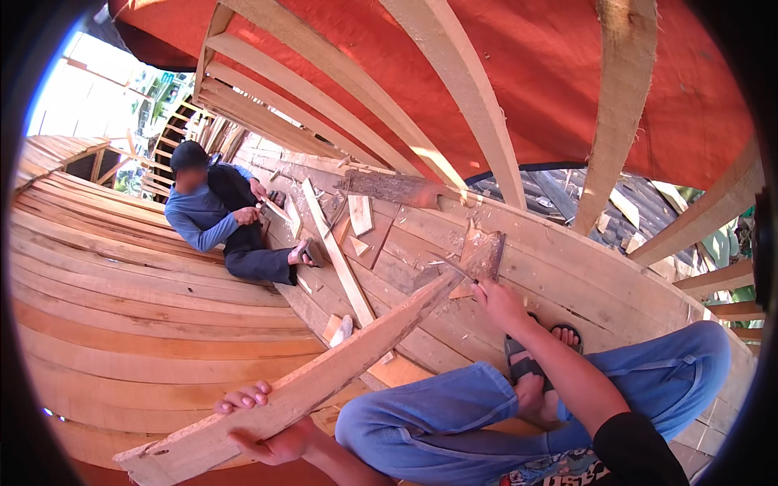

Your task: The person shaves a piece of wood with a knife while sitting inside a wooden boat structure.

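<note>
A long wooden plank (316,364) slants from the lower left up to the middle, across the front of my bent left knee. My left hand (279,441) is closed round its near end, with fingers over one edge and the palm on the other. In my right hand (501,308) is the dark handle of a knife. The thin knife blade (450,263) points left, at the plank's far end; whether it touches the wood I cannot tell. That end lies at a rough wooden block (486,251) on the board floor.
Across from me at the left sits a person (198,202) in blue sleeves, holding a piece of wood. Narrow boards (336,251) and offcuts (361,215) lie between us. Curved wooden ribs (616,105) rise at the right before a red tarp (543,73). Planked hull (146,300) curves up at left.
</note>
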Available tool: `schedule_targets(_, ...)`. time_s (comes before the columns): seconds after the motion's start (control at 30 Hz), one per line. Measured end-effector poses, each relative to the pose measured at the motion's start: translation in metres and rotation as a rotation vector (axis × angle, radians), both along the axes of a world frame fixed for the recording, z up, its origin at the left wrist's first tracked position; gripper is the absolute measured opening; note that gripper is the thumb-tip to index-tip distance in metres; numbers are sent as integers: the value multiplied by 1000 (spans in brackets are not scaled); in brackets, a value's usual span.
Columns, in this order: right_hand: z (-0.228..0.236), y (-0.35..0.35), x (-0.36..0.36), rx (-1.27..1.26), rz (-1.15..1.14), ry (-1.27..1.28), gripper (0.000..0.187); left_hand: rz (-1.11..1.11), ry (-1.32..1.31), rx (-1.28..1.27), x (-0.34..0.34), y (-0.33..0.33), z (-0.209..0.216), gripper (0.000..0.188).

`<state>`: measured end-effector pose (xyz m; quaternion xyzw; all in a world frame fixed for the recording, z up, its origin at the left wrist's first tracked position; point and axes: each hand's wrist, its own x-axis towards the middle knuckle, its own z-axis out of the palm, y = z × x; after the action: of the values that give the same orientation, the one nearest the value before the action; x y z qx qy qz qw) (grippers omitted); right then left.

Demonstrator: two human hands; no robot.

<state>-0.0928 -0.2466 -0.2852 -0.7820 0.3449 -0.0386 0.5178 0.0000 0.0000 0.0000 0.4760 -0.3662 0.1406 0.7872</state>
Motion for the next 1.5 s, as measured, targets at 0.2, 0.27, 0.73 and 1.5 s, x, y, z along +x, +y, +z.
schedule_targets(0.2, -18, -20, -12, -105, 6, -14, 43, 57, 7, -74, -10, -2, -19, 34)
schedule_targets(0.27, -2, -6, 0, -95, 34, -77, 44, 80, 13, -71, -6, -6, -15, 33)
schedule_targets(0.73, -44, -8, 13, -32, -126, 33, 43, 30, -6, -17, -1, 1, 1, 31)
schedule_targets(1.5, -66, -16, 9, -48, -187, 44, 40, 66, 10, -26, 1, -4, 2, 30)
